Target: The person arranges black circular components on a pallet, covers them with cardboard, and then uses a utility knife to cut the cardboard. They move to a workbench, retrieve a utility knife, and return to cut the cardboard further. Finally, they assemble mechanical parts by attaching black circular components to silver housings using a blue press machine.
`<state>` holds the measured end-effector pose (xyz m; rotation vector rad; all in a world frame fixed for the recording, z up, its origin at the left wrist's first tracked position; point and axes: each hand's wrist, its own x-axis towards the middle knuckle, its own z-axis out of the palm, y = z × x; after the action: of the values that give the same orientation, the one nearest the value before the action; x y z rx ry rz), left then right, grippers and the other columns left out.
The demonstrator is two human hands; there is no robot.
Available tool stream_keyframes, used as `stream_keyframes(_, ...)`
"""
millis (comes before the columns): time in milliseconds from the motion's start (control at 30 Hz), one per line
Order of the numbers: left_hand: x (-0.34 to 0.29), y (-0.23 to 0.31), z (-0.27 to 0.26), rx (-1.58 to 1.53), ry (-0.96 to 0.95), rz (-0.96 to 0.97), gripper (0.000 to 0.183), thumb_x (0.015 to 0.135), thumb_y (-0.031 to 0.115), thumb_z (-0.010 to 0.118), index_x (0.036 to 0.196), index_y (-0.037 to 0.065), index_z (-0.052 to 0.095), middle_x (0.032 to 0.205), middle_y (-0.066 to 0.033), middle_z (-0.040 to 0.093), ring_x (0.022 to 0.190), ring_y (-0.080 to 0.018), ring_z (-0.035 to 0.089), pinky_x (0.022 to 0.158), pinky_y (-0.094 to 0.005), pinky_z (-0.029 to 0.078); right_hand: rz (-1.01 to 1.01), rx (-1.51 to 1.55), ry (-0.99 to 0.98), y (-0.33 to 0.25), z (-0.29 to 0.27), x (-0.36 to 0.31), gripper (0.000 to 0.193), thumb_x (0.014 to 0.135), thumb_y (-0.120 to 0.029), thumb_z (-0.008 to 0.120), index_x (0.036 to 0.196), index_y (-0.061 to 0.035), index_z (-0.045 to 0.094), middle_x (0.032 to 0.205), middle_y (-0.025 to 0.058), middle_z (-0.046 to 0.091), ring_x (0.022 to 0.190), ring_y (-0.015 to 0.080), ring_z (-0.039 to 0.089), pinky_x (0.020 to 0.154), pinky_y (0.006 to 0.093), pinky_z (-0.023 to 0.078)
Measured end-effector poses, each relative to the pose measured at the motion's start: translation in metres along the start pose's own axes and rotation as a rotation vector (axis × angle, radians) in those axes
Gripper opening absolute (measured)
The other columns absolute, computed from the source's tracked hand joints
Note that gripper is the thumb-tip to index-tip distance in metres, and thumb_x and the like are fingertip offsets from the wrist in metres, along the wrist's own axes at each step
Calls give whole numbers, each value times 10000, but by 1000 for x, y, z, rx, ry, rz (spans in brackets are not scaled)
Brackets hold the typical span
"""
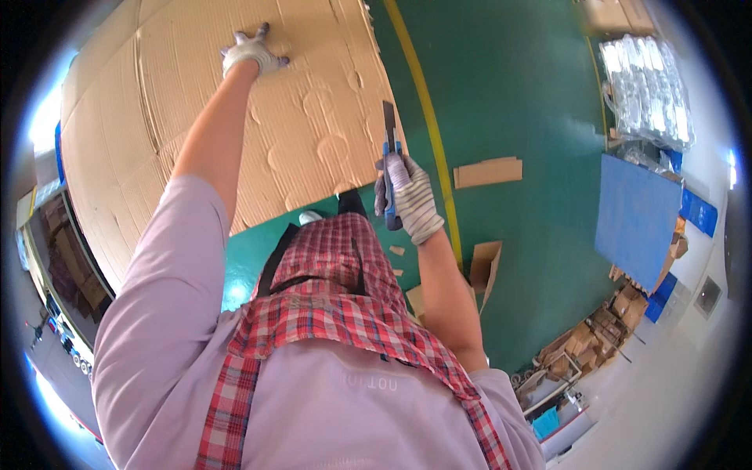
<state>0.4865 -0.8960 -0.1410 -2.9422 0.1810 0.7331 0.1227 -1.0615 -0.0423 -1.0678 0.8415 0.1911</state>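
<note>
A large brown cardboard sheet (pixel 313 110) with creases and round dents fills the upper left. My left hand (pixel 252 53), in a white glove with grey fingertips, lies on it with the fingers spread. In my right hand (pixel 413 200), gloved too, is a blue utility knife (pixel 389 153), its fingers wrapped round the handle. The dark blade points away from me, beside the sheet's right edge. Whether the blade touches the cardboard I cannot tell.
A cardboard strip (pixel 488 172) and a folded cardboard piece (pixel 484 270) lie on the green floor (pixel 540 102), right of a yellow line (pixel 427 110). Farther right are a blue panel (pixel 638 219), plastic-wrapped goods (pixel 648 90) and a cart of cardboard scraps (pixel 587 337).
</note>
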Motion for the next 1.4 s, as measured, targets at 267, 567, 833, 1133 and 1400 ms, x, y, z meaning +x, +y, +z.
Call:
stream_keyframes(267, -16, 6, -27, -25, -55, 20, 1118, 660, 608, 831, 1565, 406, 208, 1647, -124, 133, 1424, -526, 256, 1062, -563, 479, 15, -408, -208, 14, 61, 94, 364, 1020, -423, 513, 1004, -59, 531, 644, 47, 579, 504, 143, 569, 469, 320, 479)
stream_keyframes(567, -30, -9, -30, 15, 54, 95, 1046, 727, 691, 717, 1574, 269, 270, 1618, -119, 257, 1412, -445, 326, 1103, -548, 385, -402, -1045, 591, -102, 41, 258, 418, 935, -424, 600, 1135, -58, 576, 1051, 224, 661, 984, 443, 643, 837, 523, 517)
stream_keyframes(833, -16, -25, 30, 81, 355, 199, 935, 770, 621, 692, 1531, 191, 359, 1577, -199, 310, 1449, -435, 258, 1159, -651, 124, 14, -205, -191, -109, 13, 364, 527, 839, -482, 783, 1128, -56, 667, 1064, 63, 693, 948, 198, 655, 850, 391, 527)
stream_keyframes(1133, -6, -28, 40, 0, 387, 224, 1009, 711, 605, 738, 1520, 127, 369, 1562, -247, 304, 1451, -463, 232, 1166, -654, 97, 393, 525, -452, -54, 29, 394, 559, 779, -379, 842, 1197, -50, 670, 1103, 110, 719, 1011, 249, 687, 913, 400, 553)
stream_keyframes(1400, -7, -28, 41, -24, 400, 217, 1054, 658, 596, 773, 1510, 118, 377, 1551, -244, 323, 1440, -477, 239, 1163, -669, 91, -152, -661, 87, -69, 53, 392, 559, 927, -478, 638, 1210, 3, 599, 1166, 205, 664, 1046, 347, 653, 899, 416, 502)
